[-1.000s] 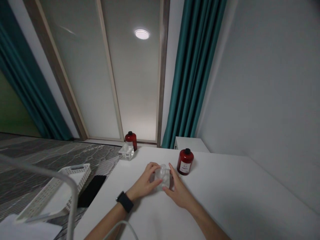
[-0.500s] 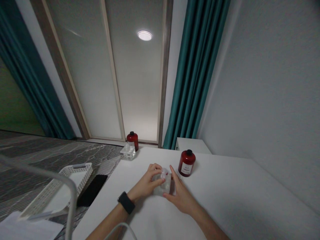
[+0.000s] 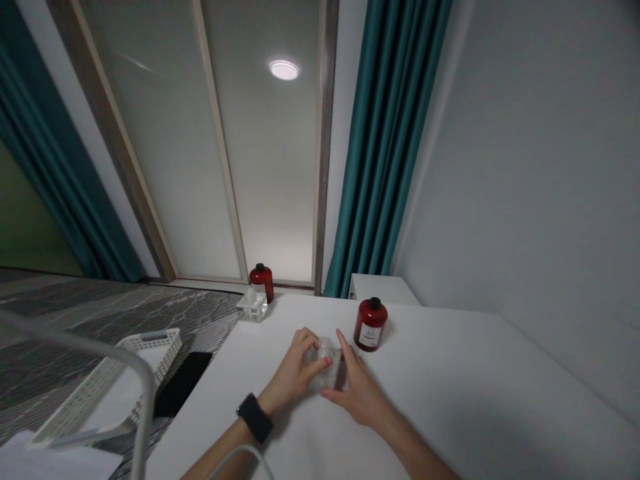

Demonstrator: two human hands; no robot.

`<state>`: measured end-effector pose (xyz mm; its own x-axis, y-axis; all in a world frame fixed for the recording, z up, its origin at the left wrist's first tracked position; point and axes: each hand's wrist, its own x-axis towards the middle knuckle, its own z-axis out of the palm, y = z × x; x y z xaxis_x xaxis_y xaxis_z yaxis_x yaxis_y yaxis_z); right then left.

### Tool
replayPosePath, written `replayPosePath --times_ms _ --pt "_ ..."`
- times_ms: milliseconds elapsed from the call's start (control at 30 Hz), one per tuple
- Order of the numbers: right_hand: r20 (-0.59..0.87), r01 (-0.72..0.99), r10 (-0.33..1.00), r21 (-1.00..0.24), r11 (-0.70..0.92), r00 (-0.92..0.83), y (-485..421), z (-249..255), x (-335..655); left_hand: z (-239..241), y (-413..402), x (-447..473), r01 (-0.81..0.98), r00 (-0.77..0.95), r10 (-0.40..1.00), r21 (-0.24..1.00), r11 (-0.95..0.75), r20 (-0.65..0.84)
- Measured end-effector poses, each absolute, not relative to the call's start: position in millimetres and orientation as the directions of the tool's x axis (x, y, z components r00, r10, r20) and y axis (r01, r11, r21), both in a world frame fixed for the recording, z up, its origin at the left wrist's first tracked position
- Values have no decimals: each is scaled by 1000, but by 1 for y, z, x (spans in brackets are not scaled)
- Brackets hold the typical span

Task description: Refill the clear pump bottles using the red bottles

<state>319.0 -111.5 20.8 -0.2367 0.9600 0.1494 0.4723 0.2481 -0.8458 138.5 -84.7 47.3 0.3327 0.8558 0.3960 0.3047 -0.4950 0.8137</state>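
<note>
Both of my hands meet on a small clear plastic container (image 3: 327,367) resting on the white table (image 3: 450,400). My left hand (image 3: 293,373), with a black watch on its wrist, curls its fingers over the container's top and left side. My right hand (image 3: 357,393) presses against its right side with the fingers extended along it. A dark red bottle with a black cap (image 3: 370,324) stands just behind and to the right of my hands.
A second red bottle (image 3: 262,280) and a clear glass block (image 3: 251,305) sit at the table's far left corner. A white slotted basket (image 3: 110,383) and a black phone (image 3: 183,390) lie lower left. Teal curtains frame a frosted window; a white wall runs along the right.
My hands and the container have stayed in nearly the same place; my left fingers have shifted slightly over its top. The view moved a little.
</note>
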Motion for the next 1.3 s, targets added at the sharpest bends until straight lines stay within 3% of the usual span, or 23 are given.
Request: replayPosePath --times_ms 300,567,700,933,1300 --pt "163 455 956 -851 261 -244 -110 16 323 47 -79 128 208 392 835 847 -490 387" --pt "262 263 882 -887 380 -392 -108 27 346 43 -77 122 197 477 851 918 -344 217" --pt "353 227 894 -880 417 -275 -103 26 345 36 -82 134 193 409 880 920 -340 240" --pt "319 295 935 -888 352 -154 -98 24 340 34 -88 146 211 412 872 904 -372 263" --pt "287 239 941 -915 325 -181 -98 31 351 40 -91 147 235 442 858 889 -394 263"
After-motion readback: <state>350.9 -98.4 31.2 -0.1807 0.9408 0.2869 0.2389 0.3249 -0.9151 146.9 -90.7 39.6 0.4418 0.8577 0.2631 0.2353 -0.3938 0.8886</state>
